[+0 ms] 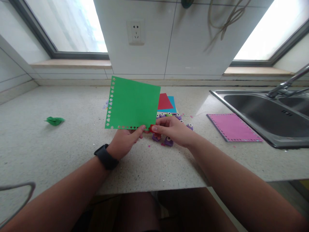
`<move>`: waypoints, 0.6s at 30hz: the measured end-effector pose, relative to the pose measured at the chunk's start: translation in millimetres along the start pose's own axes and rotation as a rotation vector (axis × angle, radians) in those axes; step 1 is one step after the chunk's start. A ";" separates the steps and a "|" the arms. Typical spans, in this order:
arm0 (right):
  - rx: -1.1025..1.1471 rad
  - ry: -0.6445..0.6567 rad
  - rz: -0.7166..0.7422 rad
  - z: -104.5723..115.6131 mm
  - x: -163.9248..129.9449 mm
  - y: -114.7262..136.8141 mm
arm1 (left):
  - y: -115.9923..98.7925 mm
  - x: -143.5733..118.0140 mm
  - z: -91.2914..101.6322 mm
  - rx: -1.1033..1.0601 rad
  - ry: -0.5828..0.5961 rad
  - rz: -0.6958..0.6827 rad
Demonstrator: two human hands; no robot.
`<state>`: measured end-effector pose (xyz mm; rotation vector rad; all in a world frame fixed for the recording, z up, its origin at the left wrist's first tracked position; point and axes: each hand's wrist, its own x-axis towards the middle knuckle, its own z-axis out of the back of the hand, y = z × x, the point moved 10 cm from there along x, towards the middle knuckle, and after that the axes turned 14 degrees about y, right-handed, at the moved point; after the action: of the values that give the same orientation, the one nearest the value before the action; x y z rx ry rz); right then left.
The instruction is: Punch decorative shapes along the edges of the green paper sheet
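A sheet of green paper (135,103) is held up above the counter, with small star and heart shapes cut through along its left and bottom edges. My left hand (126,138) pinches its lower edge, thumb in front and fingers behind. At the bottom right corner, my right hand (175,129) closes on a small red craft punch (152,128), which sits over the paper's edge. Several purple craft punches (169,141) with eye-like tops lie under and around my right hand, which partly hides them.
Red (165,101) and blue paper (175,104) lie behind the green sheet. A pink sheet stack (236,127) with punched borders rests beside the steel sink (251,111). A crumpled green piece (55,120) is at left. Tiny pink scraps dot the counter (79,154).
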<state>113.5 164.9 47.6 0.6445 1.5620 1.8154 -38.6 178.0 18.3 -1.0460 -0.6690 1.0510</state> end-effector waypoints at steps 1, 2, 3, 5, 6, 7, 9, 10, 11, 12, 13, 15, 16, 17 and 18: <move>0.002 0.000 0.004 0.0 -0.1 0.6 | -0.3 -0.1 0.2 0.001 -0.001 -0.004; 0.003 0.001 0.008 -0.1 -0.2 1.3 | -0.5 -0.1 0.3 0.006 -0.001 -0.006; 0.003 0.001 0.012 -0.2 -0.2 2.1 | -0.4 -0.2 0.6 0.012 -0.003 -0.006; 0.003 -0.002 0.016 -0.2 -0.1 3.1 | 0.7 -0.2 0.7 0.026 -0.001 -0.001; 0.004 -0.004 0.015 -0.2 -0.1 3.1 | 1.2 -0.2 0.7 0.030 -0.002 0.001; 0.006 -0.003 0.010 -0.5 0.1 2.8 | 1.6 -0.1 0.7 0.033 -0.001 0.002; 0.013 0.004 0.004 -1.3 0.3 1.8 | 1.6 -0.1 0.5 0.034 0.000 -0.002; 0.016 0.007 0.004 -1.6 0.3 1.5 | 1.2 0.0 0.4 0.032 -0.001 -0.007; 0.017 0.010 0.004 -1.8 0.2 1.2 | 0.9 0.1 0.2 0.029 -0.002 -0.011; 0.016 0.010 0.004 -1.7 0.1 0.8 | 0.8 0.2 -0.1 0.025 -0.001 -0.016; 0.015 0.009 0.002 -1.5 -0.1 0.5 | 0.9 0.3 -0.2 0.018 -0.002 -0.019; 0.013 0.007 0.000 -1.0 -0.3 -0.2 | 2.3 0.5 -0.3 0.006 -0.004 -0.020; 0.013 0.008 0.000 -1.0 -0.2 -0.4 | 3.3 0.6 -0.4 0.004 -0.004 -0.018; 0.013 0.010 0.000 -1.1 -0.1 -0.5 | 4.1 0.6 -0.3 0.003 -0.005 -0.018; 0.015 0.012 0.002 -1.3 0.1 -0.7 | 4.3 0.6 -0.2 0.003 -0.005 -0.021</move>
<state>112.6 164.2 46.6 0.6433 1.5843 1.8133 -39.7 179.1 14.2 -1.0319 -0.6813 1.0362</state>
